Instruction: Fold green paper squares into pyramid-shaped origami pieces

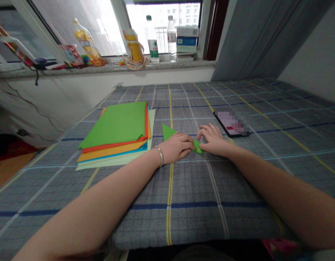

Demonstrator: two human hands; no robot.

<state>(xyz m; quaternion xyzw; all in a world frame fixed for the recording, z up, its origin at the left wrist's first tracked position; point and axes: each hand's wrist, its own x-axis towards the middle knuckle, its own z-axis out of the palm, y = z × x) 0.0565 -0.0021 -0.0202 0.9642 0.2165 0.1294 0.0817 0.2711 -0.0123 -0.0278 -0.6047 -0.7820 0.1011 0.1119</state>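
A piece of green folded paper (168,131) lies on the checked cloth, with a pointed corner showing at its left and a small part between my hands. My left hand (178,146), with a silver bangle at the wrist, rests over its middle; the fingers are bent and pressed together on the paper, hiding much of it. At the paper's right end is my right hand (213,139). Its thumb touches the green edge, while the other fingers are curved and spread apart above the cloth.
Left of my hands lies a stack of coloured paper sheets (115,121), green on top. A phone (231,124) with a blurred screen lies to the right. Bottles (152,43), a yellow cup (134,49) and boxes (187,40) stand on the windowsill (107,70) behind the checked cloth (145,188).
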